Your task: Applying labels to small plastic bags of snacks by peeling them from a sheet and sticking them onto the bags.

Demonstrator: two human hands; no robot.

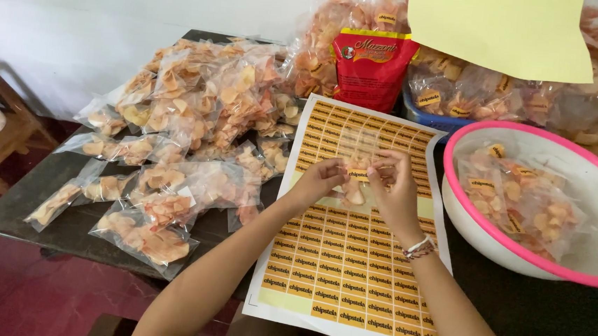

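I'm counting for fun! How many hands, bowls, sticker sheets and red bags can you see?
Hands: 2, left and right, both pinching one small chip bag
Bowls: 1
Sticker sheets: 1
Red bags: 1
Total: 5

Small clear plastic packet of orange chips [356, 166] with yellow sticker, held between both hands' fingers above white sheet of orange-yellow rectangular stickers [348, 263]. Unlabelled clear chip packets [174, 145] heaped left on tabletop. Labelled packets [514, 204] in pink-rimmed white basin. Red glossy pouch [370, 68] upright behind sheet. Blank pale yellow paper [498, 27] top right.
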